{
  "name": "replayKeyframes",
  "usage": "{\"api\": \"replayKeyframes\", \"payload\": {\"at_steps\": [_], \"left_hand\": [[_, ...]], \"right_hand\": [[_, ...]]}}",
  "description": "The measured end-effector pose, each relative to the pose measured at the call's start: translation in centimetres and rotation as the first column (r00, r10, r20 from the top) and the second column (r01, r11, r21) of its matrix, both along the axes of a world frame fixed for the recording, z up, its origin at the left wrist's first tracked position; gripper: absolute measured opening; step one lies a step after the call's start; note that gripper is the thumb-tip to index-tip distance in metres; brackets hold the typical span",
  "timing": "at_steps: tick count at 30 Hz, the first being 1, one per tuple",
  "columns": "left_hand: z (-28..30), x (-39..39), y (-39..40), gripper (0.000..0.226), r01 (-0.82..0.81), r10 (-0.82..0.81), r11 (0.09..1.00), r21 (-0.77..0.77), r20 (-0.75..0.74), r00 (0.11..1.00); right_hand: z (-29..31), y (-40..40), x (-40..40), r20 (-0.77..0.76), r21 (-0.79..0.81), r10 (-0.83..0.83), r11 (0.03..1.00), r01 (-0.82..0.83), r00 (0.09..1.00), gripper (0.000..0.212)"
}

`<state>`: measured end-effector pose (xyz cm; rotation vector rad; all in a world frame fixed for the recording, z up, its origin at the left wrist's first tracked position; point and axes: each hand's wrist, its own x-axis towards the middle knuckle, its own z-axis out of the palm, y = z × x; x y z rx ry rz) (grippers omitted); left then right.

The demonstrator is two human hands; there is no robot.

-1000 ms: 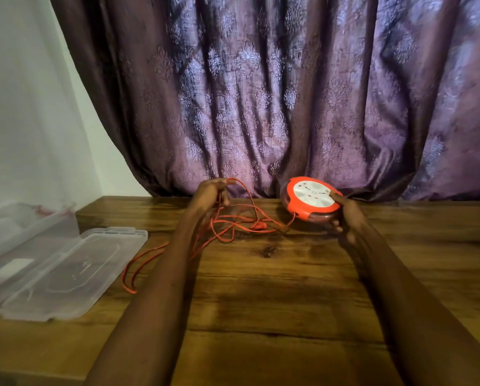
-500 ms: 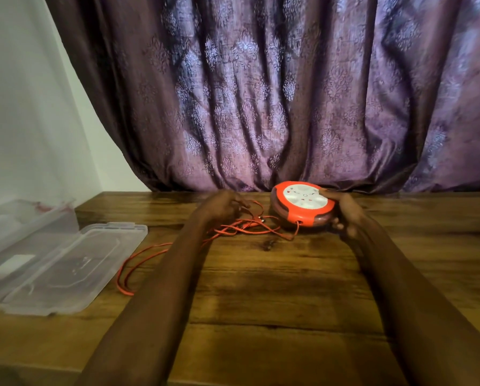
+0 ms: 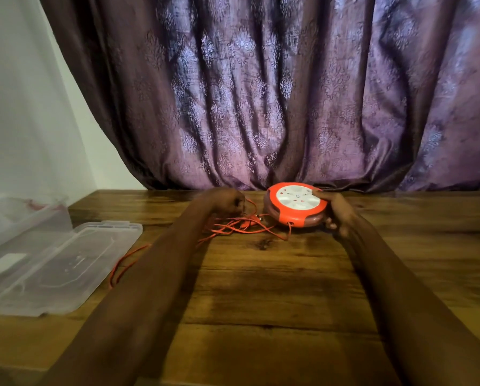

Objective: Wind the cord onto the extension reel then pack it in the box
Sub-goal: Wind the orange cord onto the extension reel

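Note:
The round orange extension reel (image 3: 294, 203), with a white socket face, sits at the far middle of the wooden table (image 3: 261, 288). My right hand (image 3: 336, 211) grips its right rim. The thin orange cord (image 3: 233, 225) lies in a loose tangle to the left of the reel, and one loop trails toward the box. My left hand (image 3: 225, 201) is closed on the cord just left of the reel. The clear plastic box (image 3: 24, 218) stands open at the left, its lid (image 3: 60, 263) lying flat on the table.
A purple patterned curtain (image 3: 261, 93) hangs right behind the table's far edge. A white wall (image 3: 19, 107) is at the left. My forearms stretch across the middle of the table.
My left hand has come down from its raised position to the table, bringing the cord with it. The reel has shifted slightly left and settled lower in my right hand.

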<state>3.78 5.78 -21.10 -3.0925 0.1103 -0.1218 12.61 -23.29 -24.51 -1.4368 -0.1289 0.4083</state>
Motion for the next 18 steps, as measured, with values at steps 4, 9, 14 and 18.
{"api": "replayKeyframes", "payload": {"at_steps": [4, 9, 14, 18], "left_hand": [[2.1, -0.5, 1.0, 0.02, -0.192, 0.189, 0.981, 0.001, 0.159, 0.969], [5.1, -1.2, 1.5, 0.021, -0.244, 0.402, 0.752, -0.613, 0.134, 0.906], [8.4, -3.9, 0.3, 0.018, -0.003, 0.341, 0.301, -0.954, 0.104, 0.934], [9.5, -6.1, 0.3, 0.016, 0.124, 0.281, 0.099, -0.987, 0.147, 0.948]], "right_hand": [[-0.4, 0.5, 0.0, 0.026, 0.019, -0.023, 1.0, 0.022, 0.999, 0.029], [-0.4, 1.0, 0.1, 0.032, 0.072, -0.123, 0.99, 0.12, 0.992, 0.03], [-0.6, 2.6, -0.6, 0.033, 0.138, -0.193, 0.973, 0.187, 0.981, 0.03], [-0.6, 4.4, -0.9, 0.071, 0.217, -0.302, 0.935, 0.281, 0.951, 0.032]]}}
